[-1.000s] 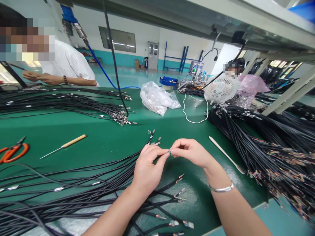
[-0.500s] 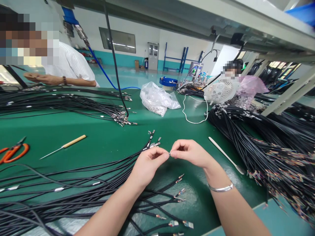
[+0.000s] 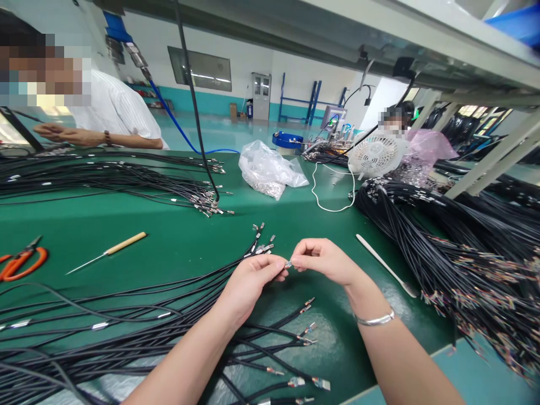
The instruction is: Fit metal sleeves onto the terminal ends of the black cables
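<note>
My left hand [image 3: 248,289] and my right hand [image 3: 324,261] meet above a green workbench [image 3: 169,225], their fingertips pinching a small metal terminal [image 3: 288,264] from either side. A spread of black cables [image 3: 126,315] runs beneath my left hand and forearm. Their crimped metal ends [image 3: 261,246] fan out just beyond my left hand. Further ends [image 3: 306,337] lie below my hands. A silver bangle [image 3: 374,319] circles my right wrist.
A thick black cable bundle [image 3: 442,253] lies right, with a white spatula [image 3: 386,265] beside it. Left are orange scissors [image 3: 21,264] and a wooden-handled awl [image 3: 124,243]. Beyond stand a plastic bag [image 3: 270,171], a white fan [image 3: 375,154], and co-workers on both sides.
My hands stay together on the terminal, with only small shifts of the fingers. The whole view has moved slightly left and the co-worker's hands at the left have shifted a little.
</note>
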`<state>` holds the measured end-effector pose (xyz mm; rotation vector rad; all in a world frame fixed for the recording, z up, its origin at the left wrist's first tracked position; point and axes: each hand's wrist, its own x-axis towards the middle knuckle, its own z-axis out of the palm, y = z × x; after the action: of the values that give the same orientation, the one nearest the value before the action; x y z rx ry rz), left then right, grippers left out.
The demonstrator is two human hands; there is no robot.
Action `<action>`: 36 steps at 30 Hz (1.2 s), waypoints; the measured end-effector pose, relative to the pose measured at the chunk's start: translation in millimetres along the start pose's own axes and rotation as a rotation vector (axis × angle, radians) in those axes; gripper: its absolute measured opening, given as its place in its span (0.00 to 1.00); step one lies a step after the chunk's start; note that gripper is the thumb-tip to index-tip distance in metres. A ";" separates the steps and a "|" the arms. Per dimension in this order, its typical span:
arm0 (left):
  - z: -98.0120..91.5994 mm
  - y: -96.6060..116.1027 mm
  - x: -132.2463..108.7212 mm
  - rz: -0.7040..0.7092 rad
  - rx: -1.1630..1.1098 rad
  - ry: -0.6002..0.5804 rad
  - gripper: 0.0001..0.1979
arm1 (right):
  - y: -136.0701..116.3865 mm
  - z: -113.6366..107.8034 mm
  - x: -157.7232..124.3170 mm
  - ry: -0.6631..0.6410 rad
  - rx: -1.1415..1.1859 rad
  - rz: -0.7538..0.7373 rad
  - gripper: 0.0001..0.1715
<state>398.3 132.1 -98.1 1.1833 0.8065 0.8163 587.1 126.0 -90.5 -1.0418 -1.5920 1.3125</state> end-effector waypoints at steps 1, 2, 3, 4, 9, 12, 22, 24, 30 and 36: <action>0.3 1.4 -0.2 0.000 0.068 0.002 0.09 | 0.4 -1.9 -0.8 -0.009 -0.004 0.009 0.09; 0.9 2.8 -0.8 0.004 0.161 0.002 0.09 | 0.6 -4.2 -1.7 -0.029 -0.012 0.024 0.10; 2.0 4.1 -2.1 0.010 0.269 0.003 0.09 | 0.7 -6.6 -2.6 -0.064 -0.025 0.045 0.10; 3.3 5.0 -4.0 0.017 0.384 0.002 0.09 | 0.8 -9.1 -3.3 -0.111 -0.040 0.071 0.11; 13.2 -0.1 -19.7 0.098 0.772 -0.208 0.10 | 10.5 -15.0 0.5 -0.210 -0.104 0.158 0.14; 19.2 -6.0 -28.6 0.127 0.893 -0.388 0.07 | 26.0 -11.0 9.7 -0.026 -0.215 0.105 0.12; 24.9 -14.6 -31.8 0.233 1.059 -0.318 0.09 | 46.4 23.6 31.9 0.088 -0.590 -0.204 0.07; 24.9 -15.2 -31.6 0.259 1.083 -0.344 0.11 | 46.4 30.4 33.5 0.038 -0.618 -0.268 0.08; 25.6 0.4 -37.9 0.253 1.210 -0.439 0.11 | 49.6 43.3 39.0 0.037 -0.744 -0.353 0.05; -0.4 20.3 -37.9 0.435 1.178 -0.053 0.12 | 41.2 43.1 30.8 0.019 -0.480 -0.212 0.02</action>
<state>377.6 102.9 -74.4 2.4745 1.0290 0.6208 540.5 146.0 -134.6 -1.1206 -1.9962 0.7924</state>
